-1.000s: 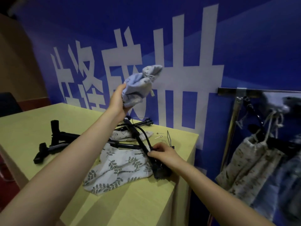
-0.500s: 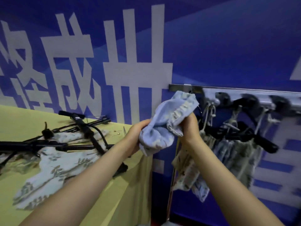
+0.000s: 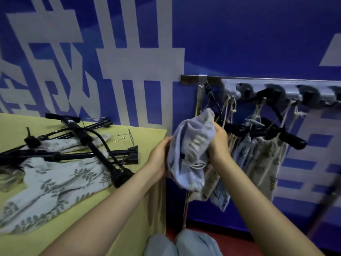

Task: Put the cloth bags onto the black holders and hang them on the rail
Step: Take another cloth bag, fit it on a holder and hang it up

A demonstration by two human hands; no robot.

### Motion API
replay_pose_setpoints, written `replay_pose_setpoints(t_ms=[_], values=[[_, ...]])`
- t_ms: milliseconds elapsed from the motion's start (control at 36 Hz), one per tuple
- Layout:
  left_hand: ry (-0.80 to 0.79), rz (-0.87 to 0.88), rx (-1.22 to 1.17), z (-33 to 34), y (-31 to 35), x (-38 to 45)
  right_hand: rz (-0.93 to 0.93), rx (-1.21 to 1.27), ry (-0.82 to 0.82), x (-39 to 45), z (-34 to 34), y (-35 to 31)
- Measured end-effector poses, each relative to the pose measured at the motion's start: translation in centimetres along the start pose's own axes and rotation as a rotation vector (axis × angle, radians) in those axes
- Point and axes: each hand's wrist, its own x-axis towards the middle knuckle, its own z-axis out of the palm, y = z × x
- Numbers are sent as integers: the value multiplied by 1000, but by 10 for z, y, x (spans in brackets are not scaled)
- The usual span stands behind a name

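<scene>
Head view: pale blue bag point(image 3: 191, 145), crumpled, cream drawstring dangling, held in air between table point(image 3: 147, 133) and rail point(image 3: 258, 79). Left hand point(image 3: 160, 156) grips its left side; right hand point(image 3: 218, 143) grips right side. Black holders point(image 3: 86, 143) lie on table.

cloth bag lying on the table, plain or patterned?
Patterned: the cloth bag on the table is pale with a dark green leaf-sprig print, seen in the head view.

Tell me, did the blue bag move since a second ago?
Yes. The blue bag went from above the table rightward, past its edge, to beside the rail; both hands now hold it.
</scene>
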Motion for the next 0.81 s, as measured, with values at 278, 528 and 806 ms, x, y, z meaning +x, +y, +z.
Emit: replay_pose_setpoints(t_ms=[278, 528, 806], values=[[51, 427, 312, 14, -8, -23, -85, -128, -117, -8, -16, 12], [-84, 202, 656, 16, -50, -20, 30, 123, -116, -12, -35, 19], [-33, 99, 499, 11, -34, -16, -156, -241, -76, 0, -57, 36]])
